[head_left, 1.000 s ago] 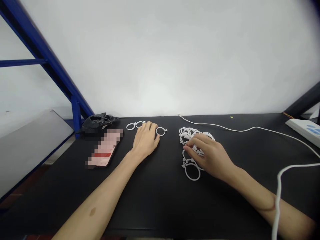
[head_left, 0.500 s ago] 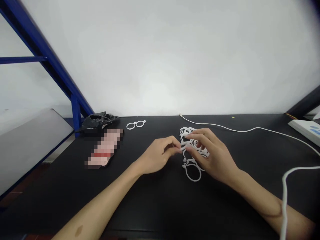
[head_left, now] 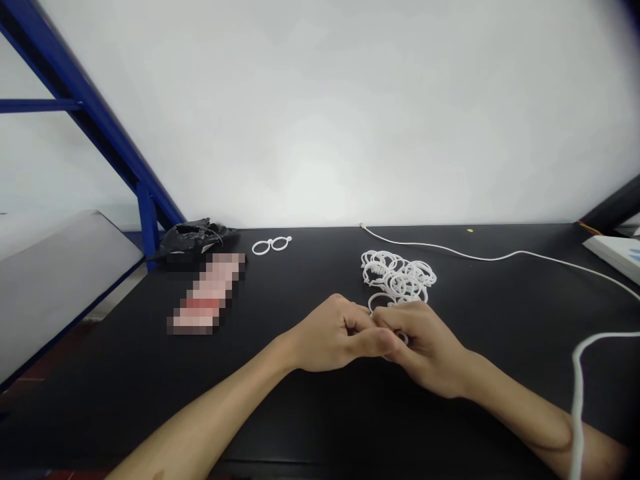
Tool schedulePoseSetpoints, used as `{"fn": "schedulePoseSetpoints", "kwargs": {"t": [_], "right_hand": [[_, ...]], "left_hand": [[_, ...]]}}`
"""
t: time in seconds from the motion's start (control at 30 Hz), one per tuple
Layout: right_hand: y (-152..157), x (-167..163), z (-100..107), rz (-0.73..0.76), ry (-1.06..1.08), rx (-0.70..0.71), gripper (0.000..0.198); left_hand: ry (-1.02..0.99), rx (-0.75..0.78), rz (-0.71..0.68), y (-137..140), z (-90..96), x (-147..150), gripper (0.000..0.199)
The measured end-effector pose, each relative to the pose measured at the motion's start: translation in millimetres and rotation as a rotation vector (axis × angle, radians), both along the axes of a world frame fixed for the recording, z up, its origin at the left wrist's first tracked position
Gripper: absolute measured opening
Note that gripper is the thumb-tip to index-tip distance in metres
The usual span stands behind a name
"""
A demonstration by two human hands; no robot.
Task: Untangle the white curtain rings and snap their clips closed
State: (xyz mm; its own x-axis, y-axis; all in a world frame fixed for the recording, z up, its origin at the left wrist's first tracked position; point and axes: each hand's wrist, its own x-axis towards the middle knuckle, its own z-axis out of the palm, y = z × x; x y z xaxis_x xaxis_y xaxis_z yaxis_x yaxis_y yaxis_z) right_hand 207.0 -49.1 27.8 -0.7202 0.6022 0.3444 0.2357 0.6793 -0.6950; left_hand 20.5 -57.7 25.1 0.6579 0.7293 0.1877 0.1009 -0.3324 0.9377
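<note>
The white ring (head_left: 403, 337) in your right hand (head_left: 430, 347) could slip if its curled, closed fingers loosen. Your left hand (head_left: 333, 339) meets it at nine o'clock, thumb overlapping, its hold hidden. At twelve, knuckles could drag the ring pile (head_left: 400, 283); a ring pair (head_left: 271, 243) lies at ten.

On our flat black table (head_left: 310, 427) | we have heaped white rings (head_left: 401, 284) | left of them, two joined white rings (head_left: 271, 245)

Plain white wall (head_left: 320, 133): soft bright patch, upper centre. Upper-right corner: dark vignetting. Flat pink rectangular object (head_left: 205, 293), left: coarsely pixelated.
</note>
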Motion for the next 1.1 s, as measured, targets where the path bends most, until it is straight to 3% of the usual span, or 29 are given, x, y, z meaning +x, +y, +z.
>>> {"fn": "schedulePoseSetpoints", "kwargs": {"t": [0.07,0.17,0.27,0.37,0.47,0.73,0.83,0.87,0.97,1.1], "right_hand": [[5,4,0,-0.055,-0.043,0.133,0.036],[18,11,-2,-0.304,-0.169,0.367,0.029],[32,18,-5,-0.514,-0.247,0.543,0.027],[40,24,-6,-0.578,-0.251,0.628,0.022],[42,27,-6,-0.589,-0.275,0.641,0.021],[40,26,-5,-0.570,-0.258,0.664,0.018],[33,20,-3,-0.522,-0.180,0.648,0.017],[29,18,-2,-0.497,-0.148,0.631,0.019],[16,10,-1,-0.395,-0.084,0.511,0.024],[3,4,3,-0.283,-0.051,0.187,0.011]], "left_hand": [[0.041,0.069,0.104,4,0.7,-2,0.047],[0.170,0.163,0.473,21,-6.4,-16,0.029],[0.523,0.422,0.893,46,-23.9,-42,0.030],[0.839,0.553,1.071,64,-38.3,-66,0.041],[0.915,0.543,1.036,68,-40.9,-75,0.032],[0.845,0.502,0.921,61,-33.4,-65,0.018],[0.757,0.478,0.823,44,-21.3,-51,0.017],[0.636,0.422,0.753,37,-15.6,-43,0.015],[0.356,0.226,0.491,12,0.5,-18,0.010],[0.200,0.144,0.310,-8,9.1,4,0.014]]}}
